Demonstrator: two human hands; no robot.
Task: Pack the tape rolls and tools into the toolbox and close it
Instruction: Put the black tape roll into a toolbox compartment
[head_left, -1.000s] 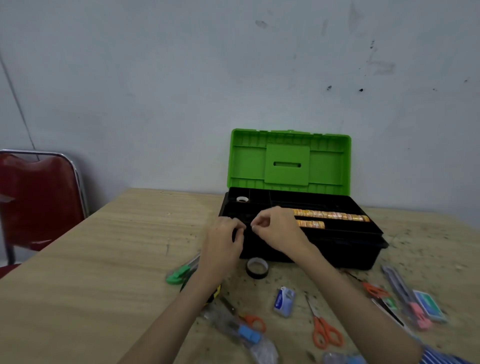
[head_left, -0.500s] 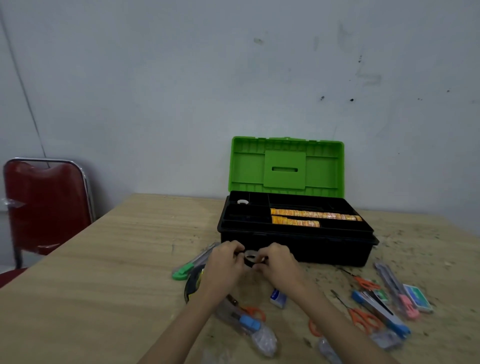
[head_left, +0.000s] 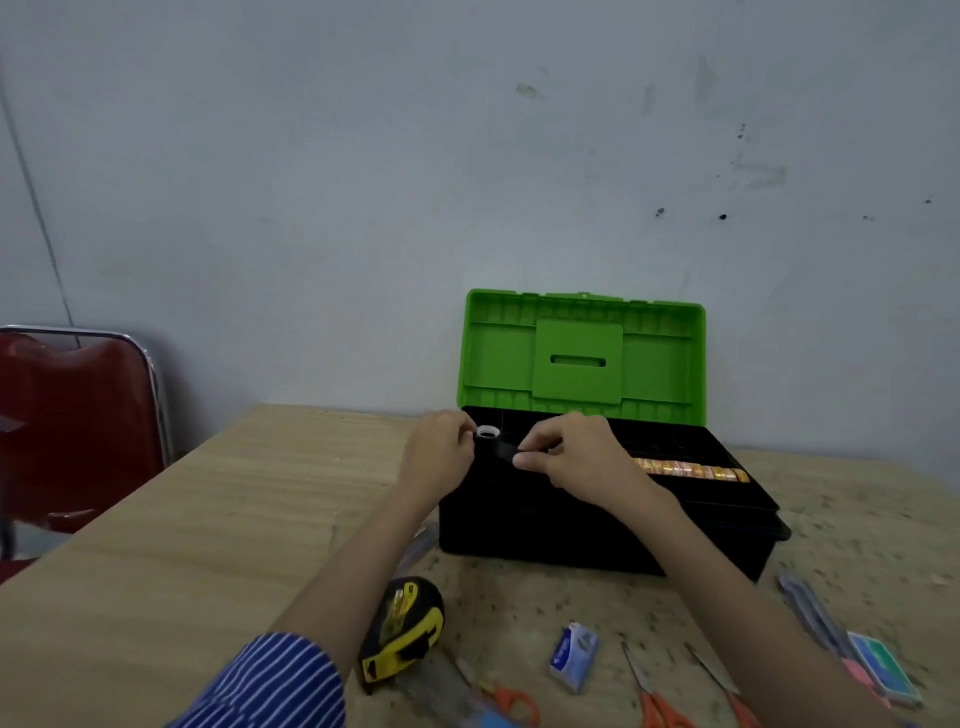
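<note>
A red chair (head_left: 72, 426) with a chrome frame stands at far left, beside the wooden table (head_left: 171, 561). A striped blue sleeve (head_left: 270, 686) covers the left forearm near the bottom edge. A yellow-and-black tape measure (head_left: 402, 631) lies on the table just right of that forearm. The left hand (head_left: 439, 454) and right hand (head_left: 576, 457), both with fingers curled, together pinch a black tape roll (head_left: 498, 451) over the left end of the toolbox (head_left: 597, 535), just in front of a small white roll (head_left: 488, 432) lying in the tray's left rear compartment. The green lid (head_left: 582, 356) stands open against the wall. An orange patterned strip (head_left: 691, 470) lies in the tray to the right. On the table in front: a small blue-and-white box (head_left: 574, 656), orange-handled scissors (head_left: 657, 701), and at far right a blue-green box (head_left: 885, 667).
</note>
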